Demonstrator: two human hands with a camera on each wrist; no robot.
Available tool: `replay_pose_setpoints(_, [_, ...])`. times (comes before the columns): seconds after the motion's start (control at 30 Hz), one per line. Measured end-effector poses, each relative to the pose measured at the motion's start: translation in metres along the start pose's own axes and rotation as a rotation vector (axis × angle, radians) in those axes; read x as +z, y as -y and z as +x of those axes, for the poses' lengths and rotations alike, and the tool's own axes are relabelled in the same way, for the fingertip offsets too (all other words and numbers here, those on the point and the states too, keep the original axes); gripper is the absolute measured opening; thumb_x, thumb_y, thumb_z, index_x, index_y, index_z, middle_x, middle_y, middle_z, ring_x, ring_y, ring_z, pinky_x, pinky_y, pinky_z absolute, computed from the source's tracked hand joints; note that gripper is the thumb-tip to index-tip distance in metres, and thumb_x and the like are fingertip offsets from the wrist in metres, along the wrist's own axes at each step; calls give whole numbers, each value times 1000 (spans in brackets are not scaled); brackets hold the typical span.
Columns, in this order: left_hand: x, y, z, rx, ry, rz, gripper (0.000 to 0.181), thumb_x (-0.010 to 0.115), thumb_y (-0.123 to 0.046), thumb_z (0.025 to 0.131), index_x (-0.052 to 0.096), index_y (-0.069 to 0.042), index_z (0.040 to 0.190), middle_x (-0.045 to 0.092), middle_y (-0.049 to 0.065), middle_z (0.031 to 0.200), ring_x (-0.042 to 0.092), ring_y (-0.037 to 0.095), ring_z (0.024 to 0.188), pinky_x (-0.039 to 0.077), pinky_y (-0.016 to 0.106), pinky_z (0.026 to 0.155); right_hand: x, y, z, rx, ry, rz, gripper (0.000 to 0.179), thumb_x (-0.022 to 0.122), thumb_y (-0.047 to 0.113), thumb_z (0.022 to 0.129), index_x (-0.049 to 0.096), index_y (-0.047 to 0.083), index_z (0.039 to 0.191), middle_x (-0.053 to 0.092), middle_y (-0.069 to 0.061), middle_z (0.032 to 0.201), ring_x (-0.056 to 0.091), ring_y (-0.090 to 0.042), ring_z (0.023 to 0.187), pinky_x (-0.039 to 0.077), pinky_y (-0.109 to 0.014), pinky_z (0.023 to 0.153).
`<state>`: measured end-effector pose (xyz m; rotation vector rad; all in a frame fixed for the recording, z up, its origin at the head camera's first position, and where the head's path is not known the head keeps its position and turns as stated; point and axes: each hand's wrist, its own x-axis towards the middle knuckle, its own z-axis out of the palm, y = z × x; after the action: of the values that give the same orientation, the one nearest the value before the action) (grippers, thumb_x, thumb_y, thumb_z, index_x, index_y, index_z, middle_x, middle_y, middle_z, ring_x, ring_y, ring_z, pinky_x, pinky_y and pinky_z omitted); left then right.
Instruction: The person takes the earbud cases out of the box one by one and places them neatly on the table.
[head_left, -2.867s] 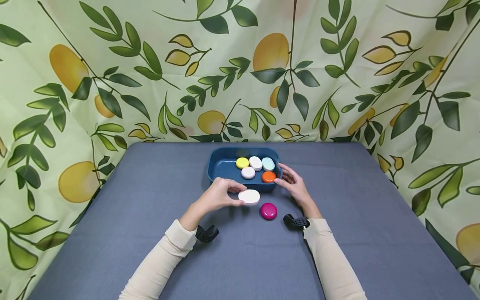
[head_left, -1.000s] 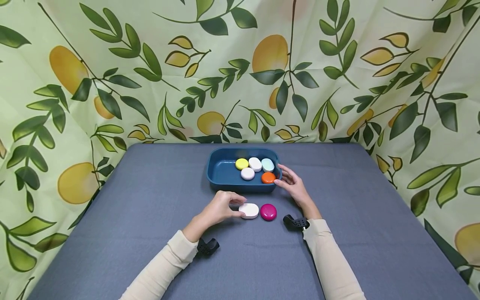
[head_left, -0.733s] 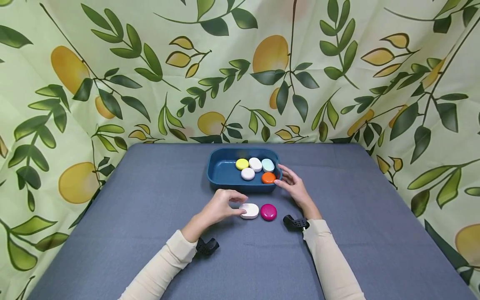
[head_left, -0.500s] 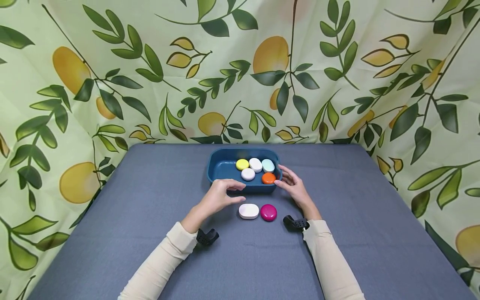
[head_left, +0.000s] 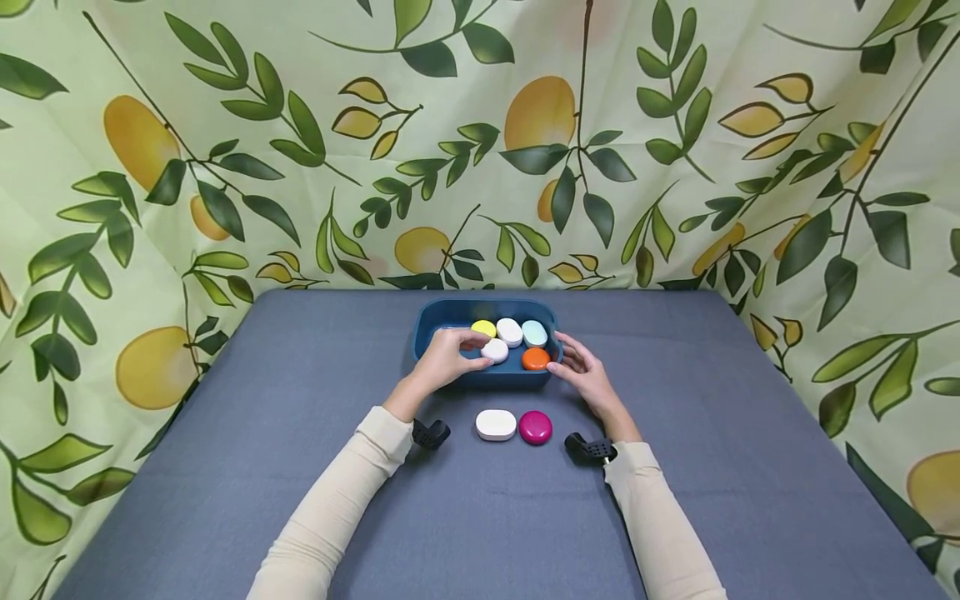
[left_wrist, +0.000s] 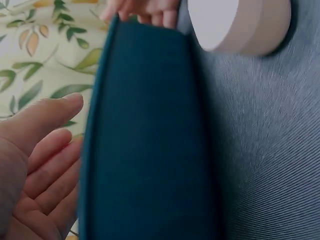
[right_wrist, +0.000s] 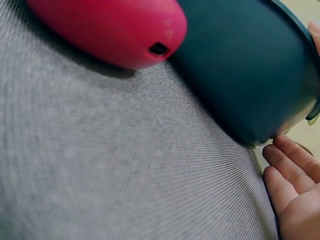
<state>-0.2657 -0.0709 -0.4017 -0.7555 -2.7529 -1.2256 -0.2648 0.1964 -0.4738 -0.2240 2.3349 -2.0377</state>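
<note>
Centrally, the left hand (head_left: 442, 360) holds thumb and fingers apart beside a pale round case (head_left: 497, 351) in the blue tub (head_left: 517, 380); at centre right, the right hand (head_left: 589, 379), fingers relaxed, touches the tub's end, probably steadying it.

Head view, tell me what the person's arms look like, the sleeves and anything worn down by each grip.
The left sleeve and right sleeve are long, plain and cream, slightly wrinkled. Each wrist wears a small black device; the right one shows tiny holes. The left grip and right grip are bare hands, without gloves.
</note>
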Motion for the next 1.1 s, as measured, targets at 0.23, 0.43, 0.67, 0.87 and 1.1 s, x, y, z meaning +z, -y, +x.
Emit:
replay_pose_setpoints(0.23, [4,9,22,-77,93,69,43,76,-18,82,66,0,119,71,16,118,67,28,110,53,38,99,1,3,-1,23,9,6,62,63,8,92,37,12,148,44,-26,146,46,-40,134,43,-2,87])
replay_pose_setpoints(0.43, [8,13,36,-97,145,159,45,78,-22,80,67,-3,119,70,13,120,66,26,114,52,38,102,1,4,-2,22,9,6,62,62,10,92,36,12,149,44,-26,146,47,-40,134,43,-2,87])
replay_pose_setpoints(0.67, [17,18,45,-74,162,223,38,78,-17,80,70,-5,116,72,11,116,64,24,110,51,36,98,0,2,-2,23,10,-5,62,63,10,92,37,13,149,45,-26,145,48,-40,132,44,-3,87])
replay_pose_setpoints(0.87, [21,20,48,-73,170,266,34,77,-10,80,71,-4,114,74,10,112,63,24,104,52,35,96,0,0,-1,23,11,-19,62,63,11,92,37,14,148,45,-26,146,48,-39,133,44,-6,91])
replay_pose_setpoints(1.1, [16,23,46,-64,189,277,38,82,-11,74,72,-3,110,75,11,106,67,23,102,52,35,96,0,2,-1,15,5,-1,62,63,9,92,37,13,148,45,-26,145,47,-40,133,43,-4,89])
